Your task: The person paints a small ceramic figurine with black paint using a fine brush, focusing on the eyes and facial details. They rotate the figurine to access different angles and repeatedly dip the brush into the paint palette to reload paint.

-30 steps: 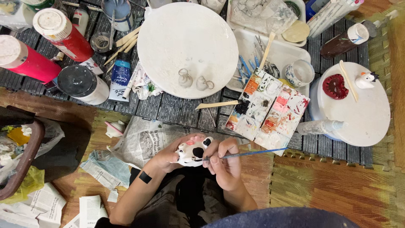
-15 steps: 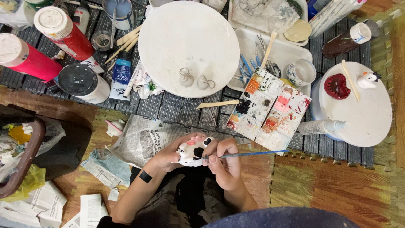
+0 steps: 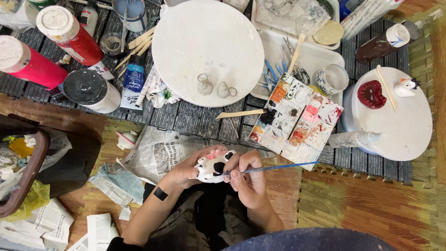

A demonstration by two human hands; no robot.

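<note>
A cluttered craft space seen from above: a dark slatted mat lies over a woven wooden-coloured floor, crowded with paints and tools. The left hand is curled around a small white figurine with black patches and a pink spot, cradling it from the left and beneath. The right hand is closed in a pinch on a thin blue-handled paintbrush, its tip meeting the figurine's right side, so the figurine sits between the two hands, just above the lap. Crumpled newspaper lies right behind the hands. Beyond it, to the right, sits a stained paint palette; farther up, a large white round board bears two small pale pieces. Red paint bottles lie at the upper left.
</note>
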